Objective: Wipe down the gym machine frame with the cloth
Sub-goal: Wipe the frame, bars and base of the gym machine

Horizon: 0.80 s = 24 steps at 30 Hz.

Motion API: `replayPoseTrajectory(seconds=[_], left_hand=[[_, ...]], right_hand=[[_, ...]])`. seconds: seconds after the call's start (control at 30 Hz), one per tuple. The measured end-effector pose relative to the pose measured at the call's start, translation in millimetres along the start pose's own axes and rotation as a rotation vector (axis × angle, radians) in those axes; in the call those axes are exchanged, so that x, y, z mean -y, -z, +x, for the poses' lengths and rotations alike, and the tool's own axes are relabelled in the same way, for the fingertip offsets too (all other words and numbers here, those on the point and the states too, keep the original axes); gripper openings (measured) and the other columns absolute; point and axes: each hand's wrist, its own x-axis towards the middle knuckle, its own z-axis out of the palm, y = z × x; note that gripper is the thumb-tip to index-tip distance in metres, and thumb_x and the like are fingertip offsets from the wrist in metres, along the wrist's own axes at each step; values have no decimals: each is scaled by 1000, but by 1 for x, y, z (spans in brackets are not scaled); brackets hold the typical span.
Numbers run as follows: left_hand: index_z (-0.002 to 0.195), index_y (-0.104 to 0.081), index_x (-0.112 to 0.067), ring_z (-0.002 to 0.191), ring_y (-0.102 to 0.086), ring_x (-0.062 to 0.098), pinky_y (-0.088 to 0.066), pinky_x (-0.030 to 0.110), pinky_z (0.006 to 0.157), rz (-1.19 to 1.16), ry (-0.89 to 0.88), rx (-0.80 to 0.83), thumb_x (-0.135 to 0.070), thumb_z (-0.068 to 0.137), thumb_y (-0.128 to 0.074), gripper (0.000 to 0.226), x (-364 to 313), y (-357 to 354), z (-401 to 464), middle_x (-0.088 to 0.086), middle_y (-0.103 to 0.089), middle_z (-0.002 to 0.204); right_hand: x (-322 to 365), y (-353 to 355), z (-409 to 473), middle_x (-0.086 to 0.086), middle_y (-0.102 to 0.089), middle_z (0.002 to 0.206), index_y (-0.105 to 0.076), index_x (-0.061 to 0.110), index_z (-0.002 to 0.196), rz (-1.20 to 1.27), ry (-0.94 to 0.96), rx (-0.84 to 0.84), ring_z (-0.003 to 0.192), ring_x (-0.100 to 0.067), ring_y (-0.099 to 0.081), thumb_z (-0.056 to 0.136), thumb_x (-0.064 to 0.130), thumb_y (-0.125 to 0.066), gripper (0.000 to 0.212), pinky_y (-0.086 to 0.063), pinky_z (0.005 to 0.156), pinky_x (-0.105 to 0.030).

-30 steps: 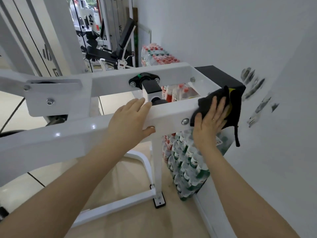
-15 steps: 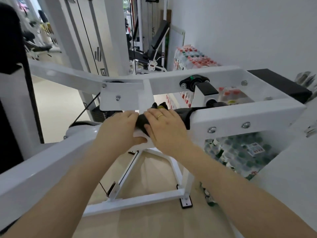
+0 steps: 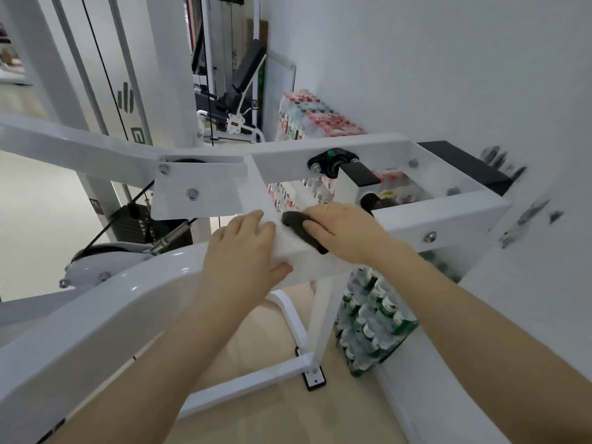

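Observation:
A white gym machine frame (image 3: 448, 216) runs across the view as a thick horizontal beam with bolts. My right hand (image 3: 349, 232) presses a dark cloth (image 3: 299, 227) onto the top of the near beam, its fingers curled over the bunched fabric. Most of the cloth is hidden under that hand. Just left of the cloth, my left hand (image 3: 243, 251) rests flat on the same beam, fingers over the top and thumb on the near face. The two hands lie close together, a short gap apart.
A black bearing block (image 3: 331, 161) and a black pad (image 3: 464, 165) sit on the far beam. Shrink-wrapped water bottle packs (image 3: 368, 322) stand against the white wall at right. The weight stack and cable (image 3: 134, 219) lie left; the frame's foot (image 3: 312, 378) rests on beige floor.
My right hand swept the cloth left along the beam from its right end to beside my left hand. In the last half second the two hands drew slightly apart.

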Motion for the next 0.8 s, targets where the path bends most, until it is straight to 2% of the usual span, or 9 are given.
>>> replayPoseTrajectory(seconds=[0.07, 0.17, 0.3, 0.43, 0.53, 0.6, 0.67, 0.73, 0.8], left_hand=[[123, -56, -7, 127, -42, 35, -35, 45, 101, -12, -27, -18, -39, 69, -75, 65, -9, -3, 4, 15, -46, 138], [131, -49, -9, 133, -34, 30, -29, 43, 106, -37, -89, 4, -42, 75, -70, 68, -25, -9, 14, 10, -43, 141], [109, -64, -3, 105, -60, 37, -49, 47, 85, -16, -123, 20, -41, 58, -82, 66, -50, -22, 36, 15, -65, 109], [130, -49, -14, 120, -48, 28, -38, 37, 96, -46, -157, -5, -56, 77, -58, 68, -99, -29, 67, 5, -47, 137], [140, -36, -27, 124, -43, 24, -37, 33, 94, -16, -225, 15, -55, 80, -56, 69, -138, -36, 93, -3, -29, 149], [137, -38, -30, 118, -46, 22, -40, 30, 86, 7, -231, 43, -59, 80, -54, 66, -160, -41, 105, -8, -38, 142], [132, -43, -28, 112, -46, 20, -42, 30, 82, 55, -190, 54, -62, 80, -50, 62, -171, -47, 111, -8, -47, 130], [126, -48, -26, 108, -45, 18, -43, 31, 82, 97, -166, 76, -64, 79, -48, 60, -175, -49, 115, -8, -51, 121], [122, -51, -26, 105, -46, 16, -46, 33, 84, 118, -176, 123, -69, 76, -43, 64, -175, -45, 119, -8, -52, 117]], right_hand=[[-36, 3, -14, -5, -63, 104, -56, 15, 115, -20, 0, -51, 99, -27, -55, 94, 35, -27, 41, -40, 80, -39], [-90, 7, -41, -10, -63, 107, -57, 10, 114, 51, -64, -154, 95, -29, -55, 87, 26, -35, 39, -41, 82, -39], [-149, 16, -60, -15, -65, 98, -60, 9, 110, -31, -315, -216, 85, -33, -57, 83, 32, -25, 50, -43, 76, -40], [-157, 14, -54, -7, -67, 94, -61, 14, 103, -156, -125, -164, 85, -30, -60, 83, 49, -13, 62, -38, 76, -37], [-169, 13, -55, -6, -66, 92, -60, 14, 102, -111, -7, -155, 84, -29, -59, 85, 49, -16, 60, -37, 72, -37], [-199, 19, -61, -3, -65, 96, -60, 16, 106, -26, -16, -114, 88, -26, -58, 89, 46, -24, 50, -42, 74, -36], [-240, 27, -72, 0, -61, 85, -60, 14, 98, 38, -99, -56, 86, -25, -56, 95, 36, -33, 35, -35, 68, -32], [-270, 34, -82, 4, -51, 70, -56, 10, 82, 44, -115, -75, 77, -26, -53, 93, 34, -33, 35, -23, 62, -29], [-280, 34, -82, 2, -51, 69, -56, 9, 79, 32, -85, -86, 73, -24, -51, 88, 34, -31, 37, -22, 62, -29]])
